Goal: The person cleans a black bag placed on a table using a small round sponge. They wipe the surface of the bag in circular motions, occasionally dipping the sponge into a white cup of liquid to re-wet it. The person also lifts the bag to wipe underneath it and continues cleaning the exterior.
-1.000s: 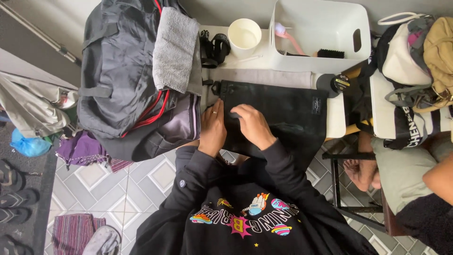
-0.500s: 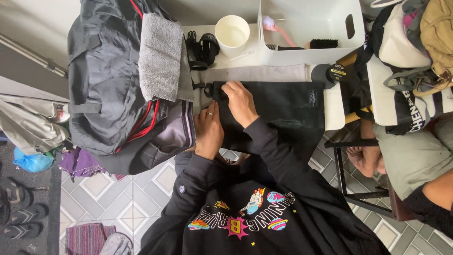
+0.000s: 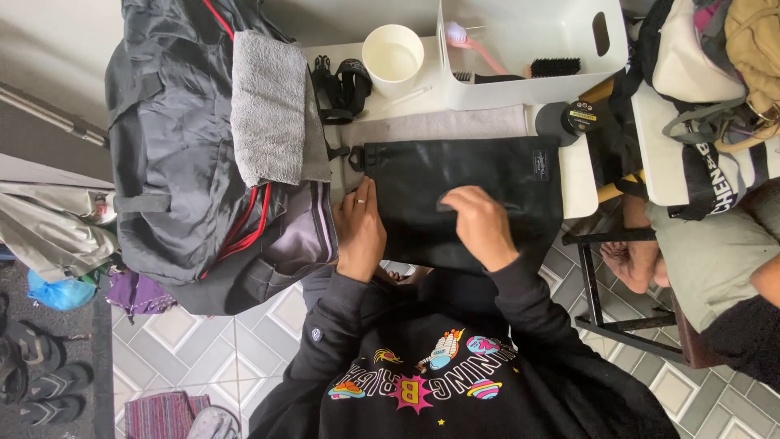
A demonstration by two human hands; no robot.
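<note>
Currently the flat black glossy fabric bag lies on the white table. Left hand rests flat, fingers together, on its left edge; right hand presses its middle, fingers curled. Judged mid-wipe: bag surface partly covered, 2 brushes in the white plastic bin unused.

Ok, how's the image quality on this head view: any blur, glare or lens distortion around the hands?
Head view: soft, even daylight with no hard shadows; the left hand is sharp, the right hand slightly motion-blurred on the black bag; faint sheen on the bag but no real glare; wide-angle bending shows at the edges, as on the white bin.
</note>
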